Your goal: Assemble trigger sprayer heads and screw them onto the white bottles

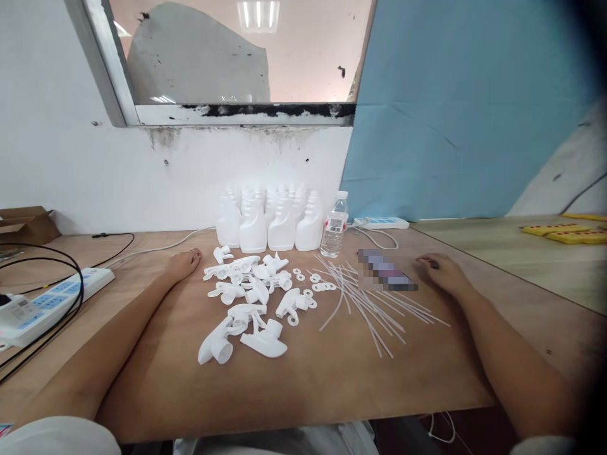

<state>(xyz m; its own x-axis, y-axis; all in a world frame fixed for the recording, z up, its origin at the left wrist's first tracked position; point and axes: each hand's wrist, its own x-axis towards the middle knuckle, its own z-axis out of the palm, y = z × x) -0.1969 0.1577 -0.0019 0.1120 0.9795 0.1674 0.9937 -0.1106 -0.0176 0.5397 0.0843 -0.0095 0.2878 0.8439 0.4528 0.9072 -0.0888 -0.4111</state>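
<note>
My left hand [184, 263] rests on the wooden table, left of a loose pile of white spray bottle trigger heads [256, 291]. Its fingers lie loosely on the surface, and I see nothing in them. On the right, my right hand [441, 272] lies on its side with fingers loosely bent and apart, holding nothing I can see. Nearest to it is a flat, pixelated object [386, 272], perhaps a phone. Thin white tubes [365, 297] fan out between that object and the trigger heads. Several small white ring washers [324, 286] are scattered beside the pile.
White spray bottles [253, 224] without heads stand in rows by the wall, with a clear water bottle [334, 224] at their right. Power strips [61, 297] and cables lie at the left and back. A cardboard box [26, 224] stands far left; yellow objects [569, 232] lie far right.
</note>
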